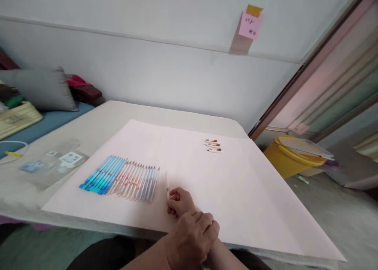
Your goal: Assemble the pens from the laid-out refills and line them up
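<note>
My right hand (180, 204) pinches a slim cream pen (167, 185) with a darker band, its far end pointing away from me over the white sheet (251, 199). Across my right wrist lies my left hand (193, 236), with its fingers wrapped around it. Left of the pen, a row of pens lies side by side: blue ones (104, 175), clear ones with reddish marks (126, 179) and greyish ones (149, 183). Farther off to the right are three short pieces (213, 145) with dark pointed tips and brown ends; their kind is unclear.
Clear plastic packaging (59, 163) lies on the table cover (109, 112) at left. A grey cushion (51, 89) and a cream basket (19, 118) are beyond it. At right stands a yellow bin (285, 158). A pink note (250, 25) hangs on the wall.
</note>
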Demonstrator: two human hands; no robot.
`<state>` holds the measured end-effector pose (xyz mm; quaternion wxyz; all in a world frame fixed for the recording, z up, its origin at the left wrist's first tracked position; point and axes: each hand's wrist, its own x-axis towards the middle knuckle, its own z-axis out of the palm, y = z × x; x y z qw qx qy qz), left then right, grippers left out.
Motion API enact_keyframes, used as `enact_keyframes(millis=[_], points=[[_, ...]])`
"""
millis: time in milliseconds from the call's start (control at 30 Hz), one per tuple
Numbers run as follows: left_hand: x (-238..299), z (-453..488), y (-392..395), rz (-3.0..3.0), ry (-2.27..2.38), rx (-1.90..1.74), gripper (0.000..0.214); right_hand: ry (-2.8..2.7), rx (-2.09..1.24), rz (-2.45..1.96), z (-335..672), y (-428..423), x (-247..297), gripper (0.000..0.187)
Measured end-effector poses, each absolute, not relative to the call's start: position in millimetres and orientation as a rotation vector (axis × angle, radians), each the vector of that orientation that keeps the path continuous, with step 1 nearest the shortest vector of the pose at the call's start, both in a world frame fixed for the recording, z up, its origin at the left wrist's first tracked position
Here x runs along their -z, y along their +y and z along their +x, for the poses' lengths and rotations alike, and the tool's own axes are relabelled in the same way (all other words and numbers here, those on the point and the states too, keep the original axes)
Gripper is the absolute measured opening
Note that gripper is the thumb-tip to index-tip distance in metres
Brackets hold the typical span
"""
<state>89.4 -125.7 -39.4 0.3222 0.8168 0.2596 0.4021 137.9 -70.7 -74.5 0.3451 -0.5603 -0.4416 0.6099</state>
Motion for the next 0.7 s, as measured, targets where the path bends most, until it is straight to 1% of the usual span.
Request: enact_keyframes(millis=[67,133,267,433,533,600,700], points=[[39.6,88.2,-125.2,2.595,0.613,-0.957,0.024,-1.133,-1.537,-1.49,129.1,-65.7,74.0,0.023],[36.5,86.8,-123.6,2.768,0.663,-0.948,0.024,-1.136,-1.523,-1.49,120.3,-61.6,73.2,0.023],[28.5,83.8,-121.5,2.828,0.714,-0.919,0.018,-1.195,-1.456,-1.486,106.1,-58.1,74.9,0.019],[27.7,81.4,-118.8,2.843,0.76,-0.912,0.014,-1.352,-1.246,-1.575,105.2,-60.5,80.2,0.01],[30.3,81.9,-117.5,2.861,0.758,-0.901,0.011,-1.554,-0.946,-1.607,108.3,-65.3,80.6,0.013],[31.5,82.4,-117.4,2.874,0.748,-0.885,0.009,-1.696,-0.785,-1.596,108.5,-69.9,79.5,0.017],[30.6,81.6,-118.5,2.886,0.738,-0.842,0.01,-1.883,-0.72,-1.571,106.8,-76.6,77.0,0.024]])
